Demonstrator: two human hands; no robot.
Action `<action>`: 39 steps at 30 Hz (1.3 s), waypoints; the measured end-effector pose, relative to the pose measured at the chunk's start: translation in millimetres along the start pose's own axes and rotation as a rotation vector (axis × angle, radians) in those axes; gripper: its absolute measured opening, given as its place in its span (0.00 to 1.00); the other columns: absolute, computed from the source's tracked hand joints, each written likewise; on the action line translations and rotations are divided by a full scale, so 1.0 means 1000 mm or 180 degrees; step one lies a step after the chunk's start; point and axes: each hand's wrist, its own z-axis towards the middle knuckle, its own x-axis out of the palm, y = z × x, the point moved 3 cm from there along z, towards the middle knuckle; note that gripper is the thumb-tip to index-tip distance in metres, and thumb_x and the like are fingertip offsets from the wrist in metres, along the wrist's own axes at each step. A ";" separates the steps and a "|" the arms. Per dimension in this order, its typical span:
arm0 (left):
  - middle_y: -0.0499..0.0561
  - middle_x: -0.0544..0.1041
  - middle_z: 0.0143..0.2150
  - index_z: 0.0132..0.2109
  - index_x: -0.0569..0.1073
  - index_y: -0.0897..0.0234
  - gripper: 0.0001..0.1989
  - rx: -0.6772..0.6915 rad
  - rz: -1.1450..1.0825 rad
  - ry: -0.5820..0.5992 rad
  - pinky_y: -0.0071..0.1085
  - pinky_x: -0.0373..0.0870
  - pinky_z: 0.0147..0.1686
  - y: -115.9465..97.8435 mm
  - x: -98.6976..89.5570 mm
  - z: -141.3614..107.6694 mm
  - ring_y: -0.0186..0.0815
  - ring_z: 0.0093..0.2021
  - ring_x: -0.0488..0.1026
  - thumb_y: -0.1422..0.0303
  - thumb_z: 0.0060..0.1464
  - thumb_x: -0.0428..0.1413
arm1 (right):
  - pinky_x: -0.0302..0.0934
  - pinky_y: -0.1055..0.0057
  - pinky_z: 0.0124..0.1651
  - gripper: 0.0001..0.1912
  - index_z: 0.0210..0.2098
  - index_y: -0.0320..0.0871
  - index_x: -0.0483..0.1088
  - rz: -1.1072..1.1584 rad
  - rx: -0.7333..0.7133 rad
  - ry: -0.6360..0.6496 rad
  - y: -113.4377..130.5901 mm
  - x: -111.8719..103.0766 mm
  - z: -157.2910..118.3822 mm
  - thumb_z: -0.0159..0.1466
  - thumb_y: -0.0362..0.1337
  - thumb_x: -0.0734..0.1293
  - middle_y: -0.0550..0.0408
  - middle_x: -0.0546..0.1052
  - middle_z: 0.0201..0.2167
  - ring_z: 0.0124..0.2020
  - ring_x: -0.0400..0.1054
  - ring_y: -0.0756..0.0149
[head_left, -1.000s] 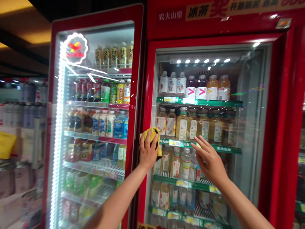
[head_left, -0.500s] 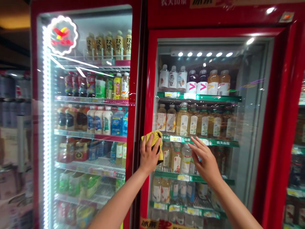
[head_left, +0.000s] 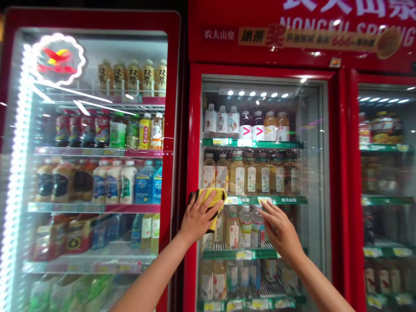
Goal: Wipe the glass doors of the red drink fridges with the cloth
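My left hand (head_left: 197,219) lies spread over a folded yellow cloth (head_left: 212,196) with black edging. It presses the cloth on the red door frame (head_left: 194,130) and the left edge of the glass door of the middle fridge. To the right, my right hand (head_left: 282,229) is raised before the same glass, its fingers stretched out and nothing in it. Whether its fingertips touch the glass, I cannot tell. Behind the glass, drink bottles (head_left: 238,175) stand in rows on green-edged shelves (head_left: 253,143).
At the left is another red fridge (head_left: 173,108) with a lit round sign (head_left: 59,60) and shelves of drinks. A third fridge door (head_left: 354,173) stands at the right. A red header (head_left: 243,13) with white lettering runs above.
The view has shifted, showing more of the header and the right fridge. My left hand and the cloth have moved slightly left against the door, now overlapping its red frame more.
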 end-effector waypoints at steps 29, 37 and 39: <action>0.45 0.60 0.74 0.69 0.64 0.43 0.33 0.0539 -0.0678 -0.0139 0.57 0.36 0.75 -0.094 0.041 0.086 0.49 0.76 0.48 0.59 0.57 0.61 | 0.68 0.53 0.62 0.37 0.70 0.53 0.61 -0.0990 0.0317 0.0069 -0.035 -0.042 0.006 0.64 0.23 0.58 0.46 0.72 0.62 0.63 0.66 0.54; 0.49 0.55 0.76 0.72 0.58 0.45 0.34 -0.0867 -0.0610 -0.0516 0.59 0.39 0.74 -0.064 0.038 0.124 0.50 0.77 0.43 0.65 0.61 0.57 | 0.65 0.48 0.64 0.33 0.68 0.50 0.64 -0.0990 0.0578 0.0152 -0.088 -0.069 -0.006 0.66 0.24 0.57 0.42 0.65 0.67 0.68 0.61 0.51; 0.52 0.51 0.77 0.73 0.56 0.48 0.35 -0.1308 -0.0679 -0.0684 0.66 0.37 0.72 -0.077 0.043 0.160 0.55 0.77 0.42 0.66 0.62 0.56 | 0.66 0.48 0.63 0.33 0.69 0.52 0.62 -0.0766 0.0668 0.0028 -0.095 -0.071 -0.003 0.67 0.25 0.57 0.41 0.65 0.67 0.67 0.62 0.52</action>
